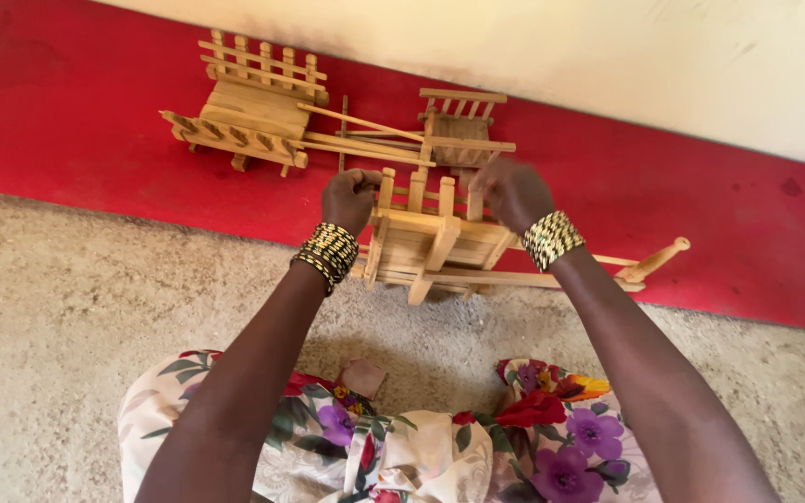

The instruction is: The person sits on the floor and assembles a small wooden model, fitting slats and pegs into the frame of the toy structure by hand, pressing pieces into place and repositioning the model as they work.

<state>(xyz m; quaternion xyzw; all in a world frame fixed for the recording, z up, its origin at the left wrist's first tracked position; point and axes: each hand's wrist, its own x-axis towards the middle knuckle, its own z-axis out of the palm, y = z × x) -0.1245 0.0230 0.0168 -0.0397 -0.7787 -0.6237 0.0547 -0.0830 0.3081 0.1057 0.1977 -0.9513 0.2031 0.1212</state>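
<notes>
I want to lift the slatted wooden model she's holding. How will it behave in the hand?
The wooden model is probably light, being built of thin slats. It looks fragile: the fence-like rail under the left hand and right hand could snap off. Its long pole sticks out sideways, so it may tip that way.

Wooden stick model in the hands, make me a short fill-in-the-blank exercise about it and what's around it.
1. Both hands, left hand and right hand, grip a model made of ____ sticks.
2. A second model lies on the ____ painted strip.
3. Each wrist wears a beaded ____.

Missing words: wooden; red; bracelet
</notes>
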